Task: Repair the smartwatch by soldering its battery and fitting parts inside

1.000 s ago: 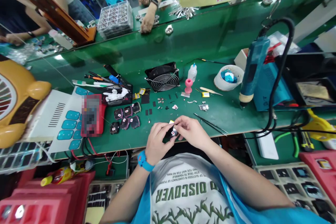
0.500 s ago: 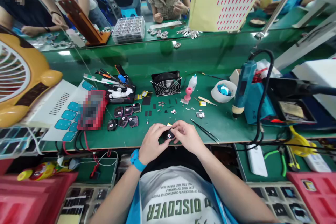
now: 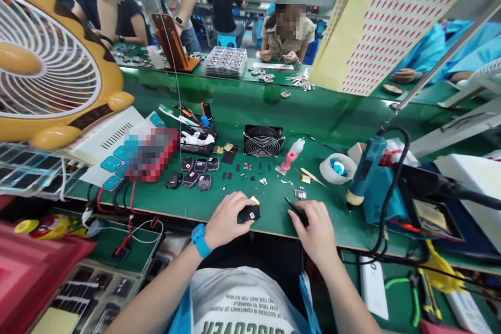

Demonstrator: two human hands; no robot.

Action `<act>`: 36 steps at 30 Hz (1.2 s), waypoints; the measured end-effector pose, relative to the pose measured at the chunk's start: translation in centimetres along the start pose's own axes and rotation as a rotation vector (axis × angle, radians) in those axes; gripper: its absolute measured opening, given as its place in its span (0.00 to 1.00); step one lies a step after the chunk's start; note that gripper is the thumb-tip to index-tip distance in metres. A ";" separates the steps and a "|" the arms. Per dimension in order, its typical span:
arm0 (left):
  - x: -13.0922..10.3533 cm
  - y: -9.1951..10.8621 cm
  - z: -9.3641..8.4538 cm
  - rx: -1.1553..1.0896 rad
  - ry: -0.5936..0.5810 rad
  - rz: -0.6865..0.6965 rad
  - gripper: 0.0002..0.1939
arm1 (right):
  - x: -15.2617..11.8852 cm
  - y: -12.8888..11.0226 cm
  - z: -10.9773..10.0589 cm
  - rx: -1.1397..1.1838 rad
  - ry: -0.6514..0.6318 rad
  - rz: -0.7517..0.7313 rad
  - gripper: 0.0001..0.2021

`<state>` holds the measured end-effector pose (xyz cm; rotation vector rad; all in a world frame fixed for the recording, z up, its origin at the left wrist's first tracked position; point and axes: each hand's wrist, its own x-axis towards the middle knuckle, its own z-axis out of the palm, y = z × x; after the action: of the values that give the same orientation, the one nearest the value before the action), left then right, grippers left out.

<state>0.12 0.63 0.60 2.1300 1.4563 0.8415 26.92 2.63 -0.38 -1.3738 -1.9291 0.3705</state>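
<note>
My left hand (image 3: pixel 230 219) grips a small black device casing (image 3: pixel 251 213) by its left side, near the table's front edge. A white label with a red mark sits on the casing, and a yellow-and-white piece (image 3: pixel 254 200) shows at its top. My right hand (image 3: pixel 317 227) is over the black tweezers (image 3: pixel 290 202), thumb and fingers apart around them. Only the tweezers' far end shows well; the hand hides much of the rest. Several similar dark casings (image 3: pixel 200 165) lie in a group on the left of the green table.
A small black fan (image 3: pixel 263 142) stands at the back, with a pink-based bottle (image 3: pixel 289 159) beside it. Small parts, including a circuit board (image 3: pixel 300 194), lie mid-table. To the right are a white tub (image 3: pixel 337 169) and a hanging blue electric screwdriver (image 3: pixel 366 172). A red meter (image 3: pixel 156 154) stands left.
My right hand has let go of the casing and moved right to the tweezers. My left hand keeps hold of the casing. The camera view has tilted upward.
</note>
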 end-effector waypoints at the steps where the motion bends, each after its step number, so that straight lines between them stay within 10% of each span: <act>1: 0.0 0.0 0.0 0.000 -0.006 -0.005 0.19 | -0.2 1.0 -0.6 -0.098 0.009 -0.069 0.17; 9: 0.3 0.2 -0.2 0.029 -0.036 -0.024 0.19 | 0.3 3.4 -1.1 -0.172 -0.069 -0.229 0.16; 36: 2.5 -2.1 0.3 0.159 0.020 0.267 0.13 | 1.9 2.4 -1.6 -0.274 -0.112 -0.045 0.12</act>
<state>-0.45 3.69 -0.35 2.4823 1.3045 0.8664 29.39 4.96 0.08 -1.5057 -2.1616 0.1685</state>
